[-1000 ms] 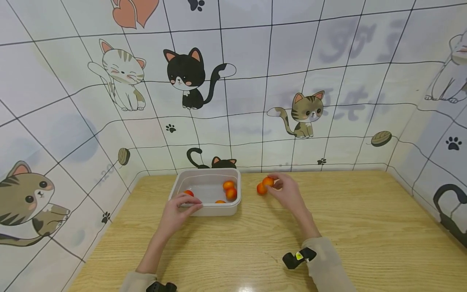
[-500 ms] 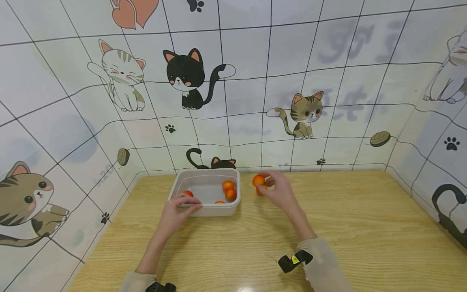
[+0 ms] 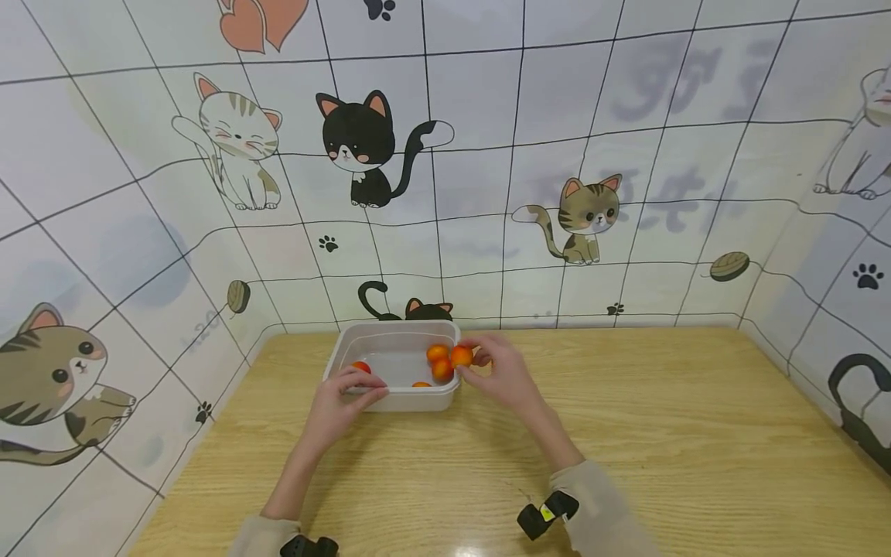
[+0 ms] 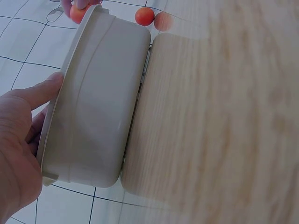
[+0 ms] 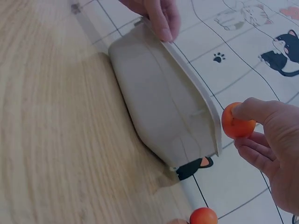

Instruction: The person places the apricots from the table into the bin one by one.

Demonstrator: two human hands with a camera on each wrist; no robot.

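Note:
A pale grey plastic box (image 3: pixel 416 400) sits on the table, with several small round orange-red fruits (image 3: pixel 442 370) inside. My left hand (image 3: pixel 337 404) pinches its near rim towards the left; the left wrist view has the thumb (image 4: pixel 46 91) outside and fingers behind the rim. Between thumb and fingers, my right hand (image 3: pixel 504 373) holds another orange-red fruit (image 3: pixel 462 356) at the box's right rim. From the right wrist view this held fruit (image 5: pixel 237 121) is level with the rim. One more fruit (image 5: pixel 203 216) lies on the table beyond the box's right end, hidden behind my right hand in the head view.
The wooden table (image 3: pixel 661 433) spreads in front and to the right. Behind and at the sides rises a white sheet (image 3: pixel 473 178) with grid lines and cartoon cats. Dark wrist cameras (image 3: pixel 547 515) are strapped on both sleeves.
My right hand has lifted one fruit from beside the other on the table and brought it left to the box's right rim. My left hand stays on the near rim.

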